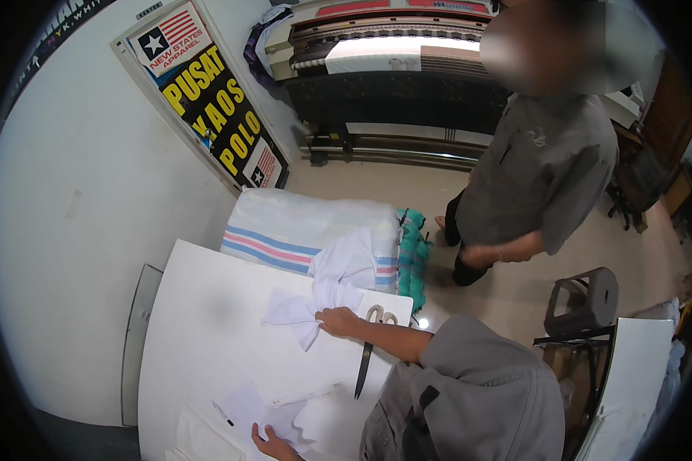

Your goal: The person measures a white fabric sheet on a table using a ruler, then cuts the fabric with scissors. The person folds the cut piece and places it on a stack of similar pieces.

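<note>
A textile-printing workshop is showing here: large scissors (364, 369) and white cloth (338, 293) are lying on the white table (200, 330), while beyond that table a wide roll-fed printer (392, 88) is standing.

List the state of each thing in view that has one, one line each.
Bundle: wrapped, bulging
White cloth: rumpled, overlapping bundle
Right hand: gripping white cloth
Left hand: open
Scissors: shut, lying flat
Pen: lying flat
Stool: upright, unoccupied
Printer: white sheet loaded

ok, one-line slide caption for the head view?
Right hand on white fabric, left hand at a flat white piece, scissors lying on the white table.
</note>
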A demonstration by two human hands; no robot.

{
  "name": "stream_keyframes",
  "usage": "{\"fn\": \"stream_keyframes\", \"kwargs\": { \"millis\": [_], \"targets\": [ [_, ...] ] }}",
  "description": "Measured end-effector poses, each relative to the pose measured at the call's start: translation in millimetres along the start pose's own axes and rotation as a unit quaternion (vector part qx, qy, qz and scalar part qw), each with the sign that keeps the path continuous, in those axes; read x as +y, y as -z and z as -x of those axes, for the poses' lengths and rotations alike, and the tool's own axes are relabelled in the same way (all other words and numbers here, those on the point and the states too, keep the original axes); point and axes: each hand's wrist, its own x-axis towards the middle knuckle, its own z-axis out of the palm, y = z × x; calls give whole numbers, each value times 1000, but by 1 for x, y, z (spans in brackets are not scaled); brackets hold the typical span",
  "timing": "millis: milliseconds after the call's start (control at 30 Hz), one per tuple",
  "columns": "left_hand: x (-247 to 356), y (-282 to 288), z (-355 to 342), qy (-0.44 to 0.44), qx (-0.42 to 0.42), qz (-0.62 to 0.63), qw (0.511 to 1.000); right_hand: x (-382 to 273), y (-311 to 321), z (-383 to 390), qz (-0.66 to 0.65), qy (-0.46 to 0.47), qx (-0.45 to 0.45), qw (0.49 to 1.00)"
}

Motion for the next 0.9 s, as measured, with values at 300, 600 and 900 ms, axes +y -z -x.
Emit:
{"fn": "stream_keyframes", "kwargs": {
  "millis": [300,600,900],
  "targets": [
    [39,17,-92,-29,-49,117,992,11,-31,0,67,-25,63,995],
    [56,7,-295,-229,74,199,950,2,-20,-2,87,-16,64,994],
    [-64,-117,-80,-170,-99,-86,977,15,10,-45,112,-40,-112,987]
  ]
}}
